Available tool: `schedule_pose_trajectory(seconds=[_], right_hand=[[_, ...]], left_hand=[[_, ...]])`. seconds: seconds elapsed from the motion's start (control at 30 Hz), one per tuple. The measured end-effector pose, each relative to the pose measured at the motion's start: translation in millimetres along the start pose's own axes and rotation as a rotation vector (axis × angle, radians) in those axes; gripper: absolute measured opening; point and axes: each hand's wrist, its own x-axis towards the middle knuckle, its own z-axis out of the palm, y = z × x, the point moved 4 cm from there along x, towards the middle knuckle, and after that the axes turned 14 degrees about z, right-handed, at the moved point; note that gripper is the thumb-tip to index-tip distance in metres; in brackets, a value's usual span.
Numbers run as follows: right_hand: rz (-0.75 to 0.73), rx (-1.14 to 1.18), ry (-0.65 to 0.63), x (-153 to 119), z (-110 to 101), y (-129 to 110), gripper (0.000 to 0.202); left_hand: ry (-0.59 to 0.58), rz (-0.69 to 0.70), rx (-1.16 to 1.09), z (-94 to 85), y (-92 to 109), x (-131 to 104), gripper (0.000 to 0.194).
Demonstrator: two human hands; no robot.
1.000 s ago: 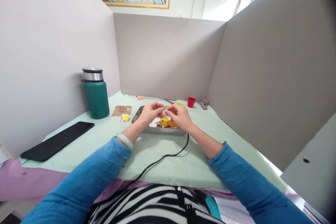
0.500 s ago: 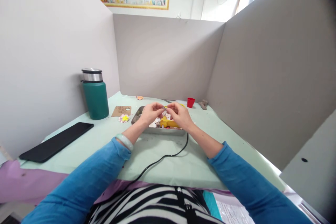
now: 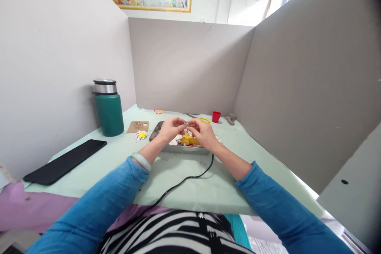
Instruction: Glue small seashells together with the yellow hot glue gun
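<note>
My left hand (image 3: 172, 129) and right hand (image 3: 204, 131) pinch a small silvery piece (image 3: 185, 124) (too tiny to name) in closed fingertips above the metal tray (image 3: 184, 149). It's not set down; the yellow glue gun (image 3: 190, 140) lies unheld. What's finished or left, I can't tell.

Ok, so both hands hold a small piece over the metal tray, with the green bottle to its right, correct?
Not quite: the head view shows the green bottle to the left of the metal tray. The left hand and right hand do hold a small piece over the tray.
</note>
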Motion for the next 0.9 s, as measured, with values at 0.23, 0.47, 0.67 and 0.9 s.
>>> schedule_pose_trajectory(seconds=[0.23,0.47,0.67,0.9], right_hand=[[0.001,-0.034,0.027,-1.2,-2.9,0.2,0.019],[0.042,-0.013,0.025,0.6,-5.5,-0.6,0.019],[0.108,0.116,-0.073,3.3,-3.7,1.1,0.022],[0.069,0.057,0.049,3.0,-10.6,-1.4,0.021]], left_hand=[[-0.021,-0.026,-0.058,1.3,1.6,0.0,0.029],[-0.087,-0.062,-0.183,3.3,8.2,-3.1,0.045],[-0.152,-0.014,-0.161,2.9,8.5,-2.4,0.044],[-0.041,0.019,0.19,-3.4,5.5,-0.2,0.036]])
